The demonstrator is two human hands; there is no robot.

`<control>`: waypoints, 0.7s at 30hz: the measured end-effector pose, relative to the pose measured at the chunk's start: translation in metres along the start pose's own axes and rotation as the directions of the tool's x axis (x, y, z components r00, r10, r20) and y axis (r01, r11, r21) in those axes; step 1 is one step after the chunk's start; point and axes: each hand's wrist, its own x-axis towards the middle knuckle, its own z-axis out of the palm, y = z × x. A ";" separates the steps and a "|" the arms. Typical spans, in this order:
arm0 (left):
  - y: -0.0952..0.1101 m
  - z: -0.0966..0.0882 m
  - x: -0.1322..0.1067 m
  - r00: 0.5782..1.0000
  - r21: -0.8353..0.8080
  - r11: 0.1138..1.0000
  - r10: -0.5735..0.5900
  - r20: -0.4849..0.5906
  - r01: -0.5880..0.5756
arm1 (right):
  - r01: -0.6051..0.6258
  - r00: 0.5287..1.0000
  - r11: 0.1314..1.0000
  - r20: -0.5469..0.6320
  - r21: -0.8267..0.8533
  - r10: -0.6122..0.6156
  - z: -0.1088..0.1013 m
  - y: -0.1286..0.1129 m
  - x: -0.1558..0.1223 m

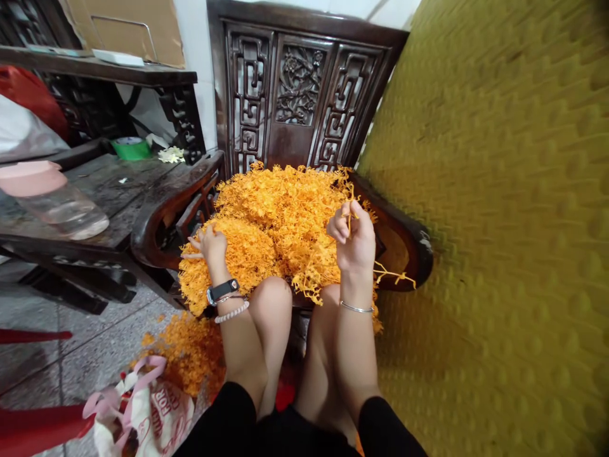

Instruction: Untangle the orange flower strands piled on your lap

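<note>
Chair seat (404, 254) buried under orange pieces (271, 222) — yellow surface (499, 222) blurred.

We note the orange sprigs (271, 222) heaped on the chair seat look like moulded plastic, thin, slightly glossy. The chair (295, 82) is dark carved wood with a worn sheen on its armrests. Our right hand (354, 238) pinches one plastic sprig; a smooth metal bangle (356, 308) rings that wrist. Our left hand (212, 246) rests on the pile, with a beaded bracelet (231, 313) at the wrist. The yellow surface (499, 222) at the right edge looks rough, bumpy. The floor (85, 343) is speckled stone, matt.
</note>
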 end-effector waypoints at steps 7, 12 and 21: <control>0.010 -0.015 0.003 0.997 -0.013 1.000 0.029 0.069 -0.028 | 0.095 0.993 0.994 -0.079 0.057 -0.090 -0.012 -0.014 0.001; 0.002 0.005 0.004 0.978 0.076 0.997 0.016 0.206 -0.032 | 0.120 0.988 0.988 -0.105 0.097 -0.110 -0.020 -0.022 -0.001; 0.001 -0.006 0.003 0.973 0.035 0.986 0.153 0.175 -0.161 | 0.176 0.979 0.973 -0.125 0.150 -0.158 -0.033 -0.031 0.000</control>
